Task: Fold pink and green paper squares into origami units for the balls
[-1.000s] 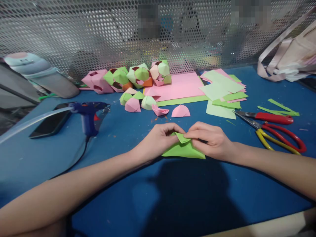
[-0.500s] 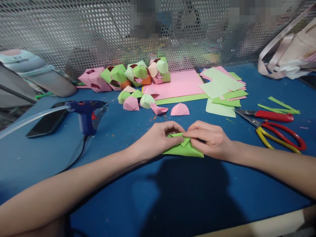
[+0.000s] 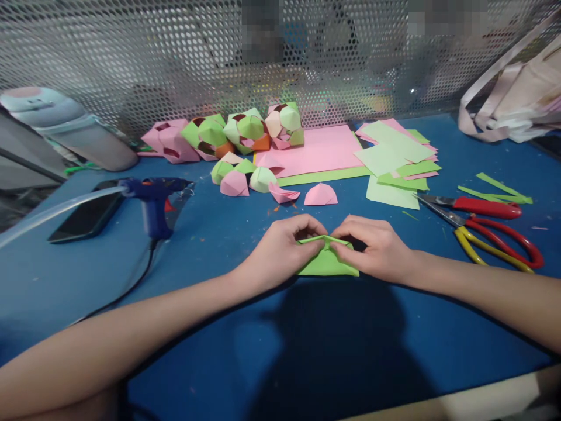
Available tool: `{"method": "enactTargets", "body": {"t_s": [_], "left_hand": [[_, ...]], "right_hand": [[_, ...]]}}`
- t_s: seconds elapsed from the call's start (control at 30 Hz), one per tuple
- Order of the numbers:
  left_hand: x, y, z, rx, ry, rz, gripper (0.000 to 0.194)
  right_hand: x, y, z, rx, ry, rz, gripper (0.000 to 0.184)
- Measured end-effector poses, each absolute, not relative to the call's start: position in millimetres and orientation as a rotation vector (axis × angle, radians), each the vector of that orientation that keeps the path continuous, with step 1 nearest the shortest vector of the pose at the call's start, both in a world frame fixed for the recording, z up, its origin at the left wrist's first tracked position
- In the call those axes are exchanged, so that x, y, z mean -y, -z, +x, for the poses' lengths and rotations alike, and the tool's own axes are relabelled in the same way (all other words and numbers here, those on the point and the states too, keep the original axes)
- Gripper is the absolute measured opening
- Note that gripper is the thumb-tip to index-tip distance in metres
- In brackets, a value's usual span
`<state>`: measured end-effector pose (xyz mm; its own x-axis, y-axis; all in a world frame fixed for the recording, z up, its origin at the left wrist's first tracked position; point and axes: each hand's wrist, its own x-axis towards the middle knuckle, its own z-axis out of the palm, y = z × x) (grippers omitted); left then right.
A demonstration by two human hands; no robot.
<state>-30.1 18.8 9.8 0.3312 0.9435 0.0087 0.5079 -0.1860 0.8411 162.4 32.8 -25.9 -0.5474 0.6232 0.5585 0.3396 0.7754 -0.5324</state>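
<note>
Both hands, left hand point(image 3: 280, 248) and right hand point(image 3: 377, 248), pinch the green paper point(image 3: 326, 264) closed-fingered; uneven pressure could skew its crease.

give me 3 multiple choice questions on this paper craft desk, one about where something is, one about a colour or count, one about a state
1. Where does the glue gun stand relative to the hands?
A. To their left
B. To their right
C. Behind the pink sheet

2. What colour is the folded paper between the hands?
A. Pink
B. Green
C. Orange

3. How are the hands engaged with that paper?
A. Both lie flat, away from it
B. Only one touches it
C. Both pinch it at its top edge

Answers:
1. A: the blue glue gun stands on the blue table left of the left hand, beside a dark phone.
2. B: the piece is light green, unlike the pink sheet farther back.
3. C: the left hand and right hand meet at the paper's upper fold, fingers closed on it; the scissors lie untouched to the right.
</note>
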Motion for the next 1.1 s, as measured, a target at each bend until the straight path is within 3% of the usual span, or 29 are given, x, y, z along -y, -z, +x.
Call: {"method": "enactTargets", "body": {"t_s": [0.73, 1.1], "left_hand": [[-20, -1, -35, -1.277, -0.691, 2.026, 0.012], [-20, -2, -33, -1.26, -0.599, 2.219, 0.013]], "right_hand": [[-34, 25, 162, 2.123, -0.661, -0.832, 0.008], [-33, 29, 162, 2.151, -0.518, -0.713, 0.014]]}}
